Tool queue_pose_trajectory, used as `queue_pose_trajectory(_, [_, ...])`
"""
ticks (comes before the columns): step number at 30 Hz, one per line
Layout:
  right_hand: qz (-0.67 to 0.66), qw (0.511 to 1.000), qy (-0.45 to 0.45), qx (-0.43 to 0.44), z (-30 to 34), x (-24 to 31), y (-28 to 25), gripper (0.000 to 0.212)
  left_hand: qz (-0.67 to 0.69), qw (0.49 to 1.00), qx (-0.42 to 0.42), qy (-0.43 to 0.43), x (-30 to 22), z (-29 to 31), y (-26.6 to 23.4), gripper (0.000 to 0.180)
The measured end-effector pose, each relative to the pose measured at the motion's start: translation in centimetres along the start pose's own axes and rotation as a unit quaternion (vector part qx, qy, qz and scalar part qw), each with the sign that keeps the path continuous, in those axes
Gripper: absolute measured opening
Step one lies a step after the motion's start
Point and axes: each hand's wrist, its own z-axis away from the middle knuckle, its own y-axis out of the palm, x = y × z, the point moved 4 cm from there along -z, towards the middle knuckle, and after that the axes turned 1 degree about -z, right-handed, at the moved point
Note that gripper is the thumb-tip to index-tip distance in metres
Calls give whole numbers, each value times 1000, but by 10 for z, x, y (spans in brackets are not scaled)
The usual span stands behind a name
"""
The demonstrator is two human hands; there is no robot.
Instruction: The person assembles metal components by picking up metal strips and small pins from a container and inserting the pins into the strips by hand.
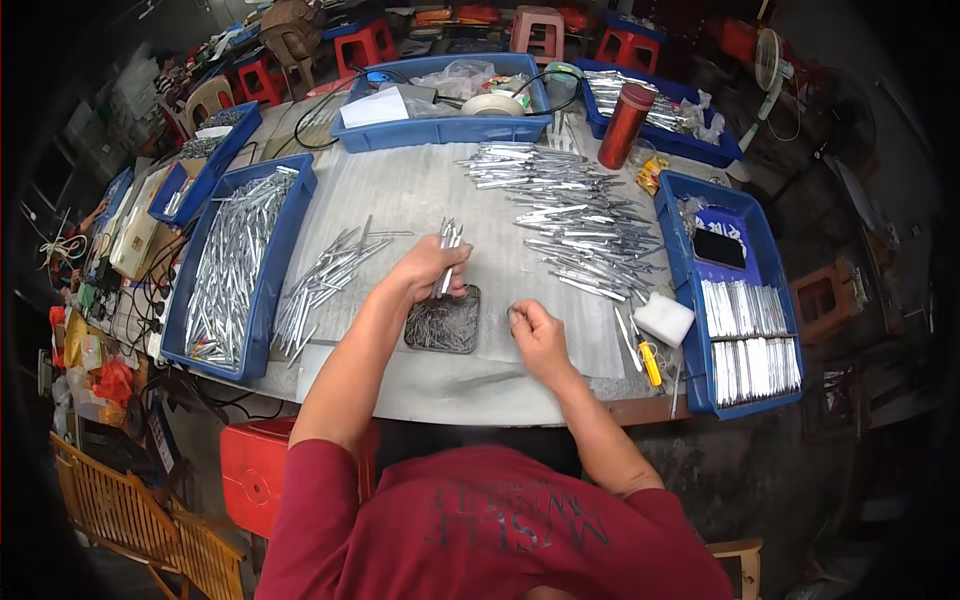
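My left hand [428,268] is closed around a small bundle of slim silver metal pieces [449,240], held upright above the table. Just below it lies a small black tray [408,340] of thin dark metal bits, perhaps pins. To the tray's right, my right hand [541,338] is closed with thumb and fingers together; what it pinches, if anything, is too small to make out. A loose pile of silver pieces [335,270] spreads left of my left hand. A larger heap of similar pieces [575,215] lies in overlapping rows at the far right.
A blue bin [262,310] full of silver pieces stands left. The right-hand blue bin [690,345] holds neat stacks and a phone [718,249]. Near it lie a white block [664,319] and a yellow-handled tool [650,364]. A red flask [626,125] stands by the back bin [440,132].
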Motion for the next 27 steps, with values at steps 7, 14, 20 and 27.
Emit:
queue_pose_trajectory(7, [7, 1000, -17, 10, -5, 7, 0, 10, -285, 950, -93, 88, -29, -67, 11, 11])
queue_pose_trajectory(14, [22, 999, -47, -3, -7, 8, 0, 9, -602, 747, -171, 225, -44, -121, 22, 22])
queue_pose_trajectory(20, [18, 998, -57, -10, -7, 8, -1, 8, -635, 739, -151, 167, -59, -148, 36, 30])
queue_pose_trajectory(27, [20, 998, -55, -17, -7, 8, 0, 7, -677, 680, -147, 239, -67, -159, 44, 23])
